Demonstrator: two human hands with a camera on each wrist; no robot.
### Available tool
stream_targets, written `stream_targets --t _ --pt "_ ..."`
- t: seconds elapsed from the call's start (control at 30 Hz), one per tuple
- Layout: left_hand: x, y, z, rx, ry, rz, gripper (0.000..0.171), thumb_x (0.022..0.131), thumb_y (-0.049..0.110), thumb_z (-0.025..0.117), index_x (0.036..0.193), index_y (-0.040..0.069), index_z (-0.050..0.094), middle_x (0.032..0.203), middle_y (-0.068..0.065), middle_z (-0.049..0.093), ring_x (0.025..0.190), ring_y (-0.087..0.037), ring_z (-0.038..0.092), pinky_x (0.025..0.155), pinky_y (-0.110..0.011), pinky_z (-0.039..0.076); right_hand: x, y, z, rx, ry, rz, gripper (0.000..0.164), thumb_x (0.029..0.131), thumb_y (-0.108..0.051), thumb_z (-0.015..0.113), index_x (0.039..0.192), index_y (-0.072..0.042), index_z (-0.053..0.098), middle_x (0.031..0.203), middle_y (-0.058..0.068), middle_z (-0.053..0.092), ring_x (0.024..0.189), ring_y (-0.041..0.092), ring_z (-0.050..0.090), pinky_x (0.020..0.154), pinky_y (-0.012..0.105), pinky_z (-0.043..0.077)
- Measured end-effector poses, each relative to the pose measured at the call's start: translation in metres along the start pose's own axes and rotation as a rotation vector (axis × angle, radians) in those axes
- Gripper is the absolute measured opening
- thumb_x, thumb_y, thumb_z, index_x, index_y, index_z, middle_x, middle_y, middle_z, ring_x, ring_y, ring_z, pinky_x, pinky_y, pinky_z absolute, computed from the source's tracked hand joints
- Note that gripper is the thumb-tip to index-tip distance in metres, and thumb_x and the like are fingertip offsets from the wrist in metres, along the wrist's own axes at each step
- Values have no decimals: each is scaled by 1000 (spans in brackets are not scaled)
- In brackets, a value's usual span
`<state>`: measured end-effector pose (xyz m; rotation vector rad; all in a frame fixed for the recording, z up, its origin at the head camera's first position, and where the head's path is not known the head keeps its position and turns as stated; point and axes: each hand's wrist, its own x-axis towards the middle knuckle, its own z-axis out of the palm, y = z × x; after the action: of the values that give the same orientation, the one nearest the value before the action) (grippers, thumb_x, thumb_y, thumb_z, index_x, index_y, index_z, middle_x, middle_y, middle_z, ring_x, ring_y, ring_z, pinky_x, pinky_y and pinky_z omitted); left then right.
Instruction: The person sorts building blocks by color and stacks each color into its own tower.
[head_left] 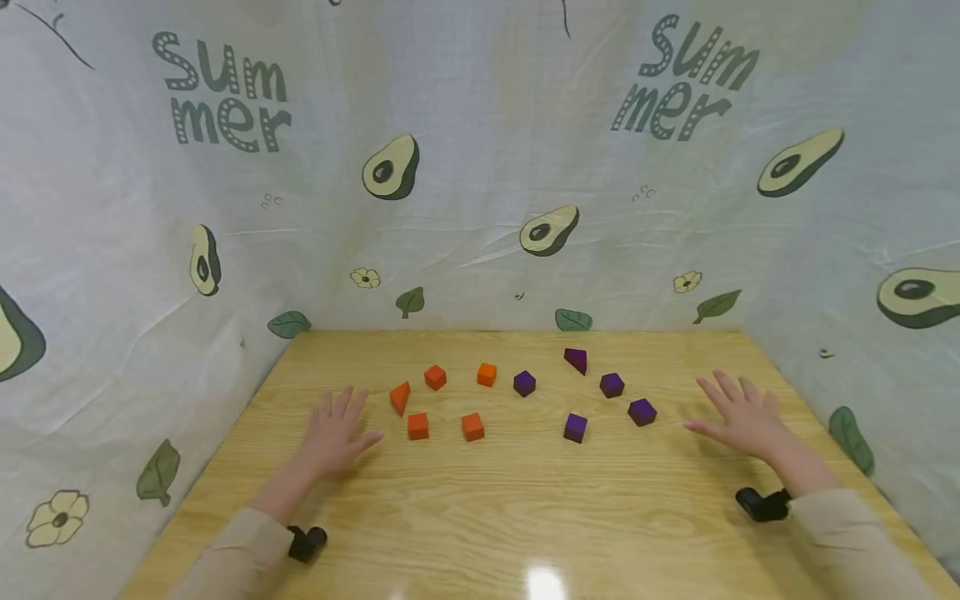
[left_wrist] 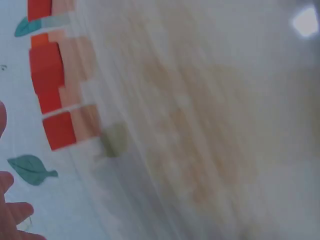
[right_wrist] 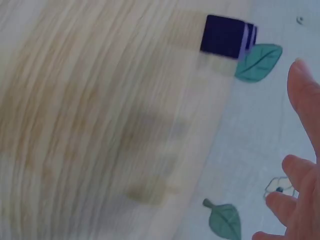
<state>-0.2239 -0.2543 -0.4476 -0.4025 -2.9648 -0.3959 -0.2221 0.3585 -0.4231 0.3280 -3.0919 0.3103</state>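
Note:
Spread fingers and an empty palm mark my left hand (head_left: 333, 433), at the left of the wooden table beside an orange-red wedge (head_left: 401, 398). Around that wedge lie several orange-red cubes (head_left: 418, 427), also seen as red blocks (left_wrist: 59, 131) in the left wrist view. On the other side, my right hand (head_left: 742, 419) has its fingers apart and holds nothing. Nearest to it is a purple cube (head_left: 642, 412), one of several purple cubes (head_left: 576, 427). A dark purple wedge (head_left: 576, 360) lies behind them. The right wrist view shows a dark purple block (right_wrist: 221, 37) apart from the fingers.
The pale wooden table (head_left: 480, 517) ends at a hanging cloth (head_left: 465, 108) printed with avocados and leaves, which also closes off both sides. Black wrist cameras sit under the left cuff (head_left: 307, 543) and the right cuff (head_left: 763, 505).

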Motion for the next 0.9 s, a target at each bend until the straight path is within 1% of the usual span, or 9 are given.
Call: stream_targets --t 0.1,0.2,0.27,0.37,0.47,0.6,0.7,0.8,0.9 --pt "5 11 3 -26 26 49 72 87 39 58 140 -2 31 140 -30 30 126 -55 22 99 -65 19 5 -10 0 -5 34 -45 87 83 -56 55 142 0 24 142 33 17 122 61 12 91 74 7" --pt "9 26 4 -89 40 73 68 87 32 61 137 -5 34 136 -29 37 123 -50 33 99 -60 27 10 -25 1 -9 77 -98 83 83 -50 59 137 7 31 138 35 27 120 59 22 93 69 16" --pt "13 36 4 -125 49 78 66 86 29 63 136 -5 37 133 -28 41 121 -46 39 98 -57 31 15 -36 2 12 98 -125 80 83 -46 62 135 10 34 135 35 31 119 56 27 95 66 21" --pt "18 49 6 -178 44 58 63 85 27 65 134 -3 41 130 -26 46 117 -43 44 95 -54 36 25 -56 4 62 107 -153 76 83 -39 64 133 11 35 133 35 36 118 52 33 96 61 27" --pt "21 60 10 -195 40 37 59 83 24 68 132 -1 45 128 -22 49 115 -39 47 93 -50 40 36 -76 11 128 114 -183 69 84 -30 65 132 10 37 131 33 40 118 49 38 95 58 32" --pt "23 73 14 -192 65 47 53 81 19 70 127 1 51 123 -19 53 111 -36 50 91 -48 42 47 -102 25 199 147 -235 55 84 -17 66 127 8 45 122 27 50 111 42 49 89 53 41" --pt "24 83 16 -215 86 47 48 81 17 70 123 2 54 119 -18 55 109 -35 52 89 -47 43 55 -122 33 262 162 -264 49 83 -13 67 124 7 49 118 24 54 107 39 52 86 50 44" --pt "26 93 19 -251 81 34 46 81 16 70 122 2 55 114 -15 58 103 -31 54 86 -44 45 63 -143 40 335 146 -285 46 83 -10 66 123 7 50 119 22 55 106 37 53 87 48 45" --pt "30 100 24 -290 48 22 47 81 16 69 123 1 55 112 -13 60 90 -25 57 78 -40 47 71 -164 47 388 111 -315 43 83 -8 66 121 7 52 115 22 57 101 35 56 83 46 48"
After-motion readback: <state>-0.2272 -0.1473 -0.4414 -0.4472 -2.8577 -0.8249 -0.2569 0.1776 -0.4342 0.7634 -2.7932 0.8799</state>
